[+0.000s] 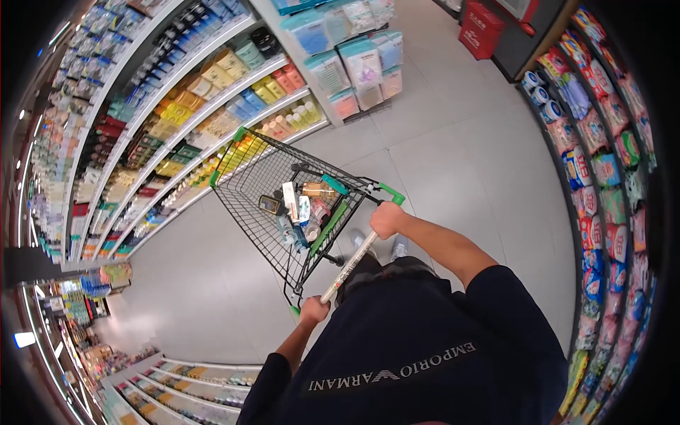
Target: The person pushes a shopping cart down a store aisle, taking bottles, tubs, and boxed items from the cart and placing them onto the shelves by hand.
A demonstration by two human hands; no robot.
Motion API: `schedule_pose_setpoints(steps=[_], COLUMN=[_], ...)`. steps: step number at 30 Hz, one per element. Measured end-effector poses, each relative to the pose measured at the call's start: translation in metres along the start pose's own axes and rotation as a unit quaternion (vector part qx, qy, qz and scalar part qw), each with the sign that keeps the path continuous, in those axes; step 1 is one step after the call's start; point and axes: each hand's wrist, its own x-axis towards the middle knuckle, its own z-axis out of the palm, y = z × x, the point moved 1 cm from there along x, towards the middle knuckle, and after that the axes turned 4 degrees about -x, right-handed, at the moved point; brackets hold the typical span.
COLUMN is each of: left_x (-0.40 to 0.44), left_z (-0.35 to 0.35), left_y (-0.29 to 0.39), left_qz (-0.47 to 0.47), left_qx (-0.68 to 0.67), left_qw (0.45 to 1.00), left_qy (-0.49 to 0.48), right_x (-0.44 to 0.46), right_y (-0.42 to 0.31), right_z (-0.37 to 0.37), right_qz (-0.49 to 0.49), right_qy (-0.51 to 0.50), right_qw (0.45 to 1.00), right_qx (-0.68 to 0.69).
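My left hand (314,309) is wrapped round the near-left end of the white handle bar (348,273) of a shopping cart. Toward the bar's other end, by a green corner cap (391,195), my right hand (388,219) grips it too. The black wire shopping cart (248,219) points toward the shelves at the upper left. In its basket lie a white box (290,198), a brown-gold package (319,190), a dark container with a gold edge (269,205), a white-and-blue bottle (304,210) and several other packaged goods, partly overlapping.
Shelves of bottles (191,99) curve along the left, close to the cart's front. Bagged goods (354,64) hang at the shelf end. Packed shelves (602,184) line the right, and a low shelf unit (177,386) stands lower left. A red box (482,30) sits on the grey tile floor (467,163).
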Motion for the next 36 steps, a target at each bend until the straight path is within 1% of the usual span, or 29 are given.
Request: schedule_pose_setpoints(steps=[3, 5, 8, 11, 16, 20, 23, 26, 29, 36], left_x=[0.002, 0.004, 0.006, 0.015, 0.025, 0.031, 0.038, 0.049, 0.062, 0.077], left_z=[0.004, -0.003, -0.008, 0.0, -0.01, -0.032, -0.045, -0.063, -0.073, -0.102], left_y=[0.004, 0.004, -0.001, -0.01, -0.014, -0.012, -0.008, -0.02, -0.035, -0.054], left_qz=[0.0, -0.007, -0.015, -0.027, -0.04, -0.041, -0.056, -0.056, -0.048, -0.074], left_qx=[-0.011, -0.021, -0.031, -0.052, -0.096, -0.122, -0.139, -0.149, -0.146, -0.166], left_qw=[1.0, 1.0, 0.999, 0.998, 0.994, 0.991, 0.988, 0.987, 0.988, 0.983], left_qy=[-0.005, -0.014, -0.011, -0.024, -0.038, -0.031, -0.024, -0.034, -0.03, -0.028], right_x=[0.007, 0.018, 0.033, 0.041, 0.066, 0.098, 0.118, 0.147, 0.174, 0.22], right_y=[0.008, 0.01, 0.012, 0.013, 0.019, 0.026, 0.034, 0.035, 0.038, 0.036], right_z=[-0.006, -0.01, -0.013, -0.02, -0.039, -0.052, -0.064, -0.082, -0.093, -0.127], right_qz=[-0.018, -0.006, -0.015, -0.03, -0.04, -0.045, -0.047, -0.056, -0.068, -0.098], right_qy=[0.003, 0.009, 0.025, 0.013, 0.004, -0.029, -0.034, -0.063, -0.061, -0.069], right_qw=[1.0, 1.0, 1.0, 0.999, 0.998, 0.997, 0.996, 0.993, 0.991, 0.985], right_qx=[-0.006, -0.009, -0.012, -0.023, -0.04, -0.053, -0.073, -0.083, -0.098, -0.121])
